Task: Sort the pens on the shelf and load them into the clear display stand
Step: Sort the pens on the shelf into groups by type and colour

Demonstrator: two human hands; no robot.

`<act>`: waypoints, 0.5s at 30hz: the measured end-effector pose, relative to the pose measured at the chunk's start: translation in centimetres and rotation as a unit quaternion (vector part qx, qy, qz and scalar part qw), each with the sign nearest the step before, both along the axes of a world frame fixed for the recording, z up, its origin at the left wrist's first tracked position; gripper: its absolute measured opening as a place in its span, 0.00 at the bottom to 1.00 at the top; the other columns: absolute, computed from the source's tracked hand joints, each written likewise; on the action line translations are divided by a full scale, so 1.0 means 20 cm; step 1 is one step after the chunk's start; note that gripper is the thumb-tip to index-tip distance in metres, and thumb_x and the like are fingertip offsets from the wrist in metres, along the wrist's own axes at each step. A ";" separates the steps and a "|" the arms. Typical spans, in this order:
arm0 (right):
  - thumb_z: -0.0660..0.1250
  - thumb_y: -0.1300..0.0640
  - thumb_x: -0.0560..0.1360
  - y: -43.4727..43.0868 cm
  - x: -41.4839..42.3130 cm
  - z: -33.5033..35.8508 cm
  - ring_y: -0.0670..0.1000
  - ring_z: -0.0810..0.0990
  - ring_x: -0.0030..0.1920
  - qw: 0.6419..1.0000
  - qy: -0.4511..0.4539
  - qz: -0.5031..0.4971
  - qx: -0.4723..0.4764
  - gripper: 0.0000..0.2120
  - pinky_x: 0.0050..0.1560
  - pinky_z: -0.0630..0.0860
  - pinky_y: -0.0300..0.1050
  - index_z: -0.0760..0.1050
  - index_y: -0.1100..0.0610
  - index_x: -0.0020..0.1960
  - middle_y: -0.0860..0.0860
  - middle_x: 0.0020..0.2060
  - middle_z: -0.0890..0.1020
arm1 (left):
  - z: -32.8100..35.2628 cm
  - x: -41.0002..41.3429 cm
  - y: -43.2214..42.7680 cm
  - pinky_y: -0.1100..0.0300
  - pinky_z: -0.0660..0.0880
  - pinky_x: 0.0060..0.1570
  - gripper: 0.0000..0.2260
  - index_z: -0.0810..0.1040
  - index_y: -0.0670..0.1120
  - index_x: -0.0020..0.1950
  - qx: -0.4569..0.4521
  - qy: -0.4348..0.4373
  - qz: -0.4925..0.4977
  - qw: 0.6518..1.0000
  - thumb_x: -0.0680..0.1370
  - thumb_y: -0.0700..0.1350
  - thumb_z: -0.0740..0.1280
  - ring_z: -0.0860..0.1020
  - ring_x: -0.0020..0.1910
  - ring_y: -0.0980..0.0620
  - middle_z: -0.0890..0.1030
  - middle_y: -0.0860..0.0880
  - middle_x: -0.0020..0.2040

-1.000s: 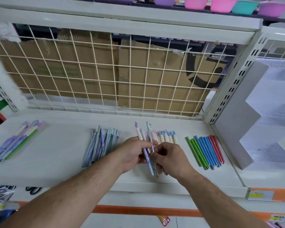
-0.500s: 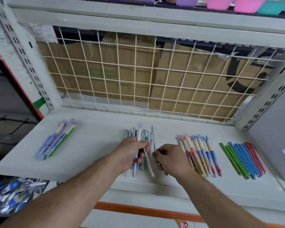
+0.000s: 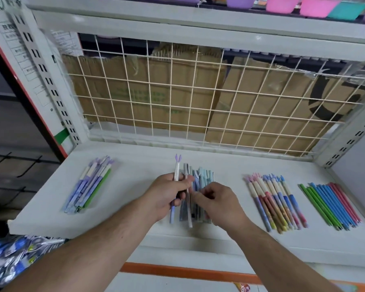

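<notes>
— Where are the pens right now?

— All on the white shelf (image 3: 135, 165), in four lots. A purple pile (image 3: 89, 184) lies towards the left end, and a blue-grey pile (image 3: 204, 180) sits mid-shelf under the hands. A pink-and-blue pile (image 3: 274, 201) comes next, with the slim sticks (image 3: 329, 205) near the right end. The clear display stand is out of view.

— And the hands?

— The left hand (image 3: 169, 194) has its fingers curled round a bunny-eared pen (image 3: 176, 171), gripping it mid-barrel above the front edge. A thin grey pen (image 3: 189, 213) runs through the same grip. The right hand (image 3: 217, 202) has curled fingertips right at that grey pen. I cannot tell whether they pinch it.

— How will they handle?

— They look light and stiff, with smooth barrels, so I expect them to slide against one another in a bunch. The soft-looking ears at the top seem a poor place to pull.

— So where should one grip?

— At the middle of the barrel, I'd say, one kind at a time. Keeping the tips level should help them drop straight into a stand.
</notes>
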State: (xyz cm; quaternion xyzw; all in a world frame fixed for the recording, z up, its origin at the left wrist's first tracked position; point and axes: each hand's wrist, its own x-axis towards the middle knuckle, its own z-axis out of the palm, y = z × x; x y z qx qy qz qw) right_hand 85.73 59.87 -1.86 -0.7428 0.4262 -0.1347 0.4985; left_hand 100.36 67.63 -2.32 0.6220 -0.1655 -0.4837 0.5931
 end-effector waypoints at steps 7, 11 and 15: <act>0.71 0.63 0.73 0.03 0.02 0.00 0.48 0.75 0.21 0.999 -0.024 0.010 0.042 0.07 0.21 0.68 0.39 0.75 0.58 0.49 0.54 0.28 0.81 | 0.00 -0.02 -0.05 0.64 0.62 0.22 0.05 0.79 0.38 0.49 -0.003 0.022 -0.007 1.000 0.79 0.40 0.69 0.70 0.26 0.55 0.76 0.46 0.33; 0.74 0.60 0.72 -0.01 0.02 -0.01 0.50 0.77 0.27 0.999 0.003 -0.039 -0.011 0.07 0.26 0.76 0.44 0.76 0.54 0.45 0.53 0.35 0.82 | 0.02 -0.02 -0.06 0.62 0.63 0.23 0.08 0.80 0.38 0.45 0.024 0.044 0.023 0.998 0.78 0.40 0.64 0.71 0.27 0.52 0.77 0.44 0.35; 0.74 0.56 0.73 -0.03 -0.01 -0.01 0.48 0.77 0.25 0.999 0.012 -0.033 -0.030 0.07 0.28 0.79 0.46 0.77 0.56 0.43 0.51 0.31 0.81 | 0.04 -0.03 -0.08 0.61 0.70 0.29 0.16 0.84 0.40 0.40 0.050 0.002 0.018 0.999 0.80 0.47 0.61 0.73 0.29 0.52 0.77 0.47 0.34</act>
